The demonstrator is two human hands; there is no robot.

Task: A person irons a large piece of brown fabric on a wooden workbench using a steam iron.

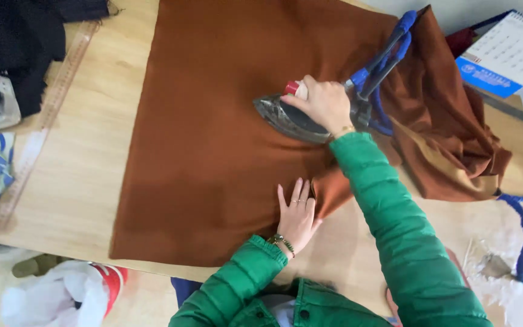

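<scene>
Holding the heavy iron [289, 116] by its top handle, my right hand [325, 103] wraps it tight on the soft brown cloth [213, 121]. My left hand [298, 215] lies flat, fingers spread, pressing the floppy cloth on the worktop [86, 175].

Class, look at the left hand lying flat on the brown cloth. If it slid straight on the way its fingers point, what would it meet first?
The left hand points up the brown cloth toward the iron held by the right hand. Probably the iron's near edge comes first, after only bare cloth.
</scene>
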